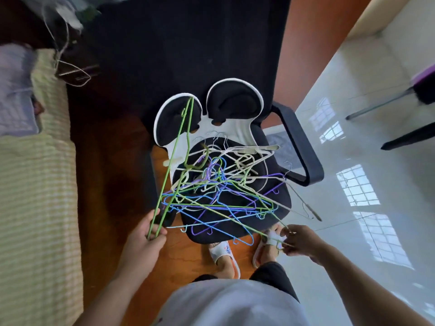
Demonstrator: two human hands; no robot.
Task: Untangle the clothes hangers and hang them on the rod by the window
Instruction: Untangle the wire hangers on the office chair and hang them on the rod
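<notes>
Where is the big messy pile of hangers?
In the head view, the pile of hangers lies in the middle on the black chair seat, just beyond the left hand and right hand, which each hold a green hanger.

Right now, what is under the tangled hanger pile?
The pile of hangers lies on the black seat of the office chair. The seat's middle is partly covered by wires; anything beneath them cannot be told.
</notes>
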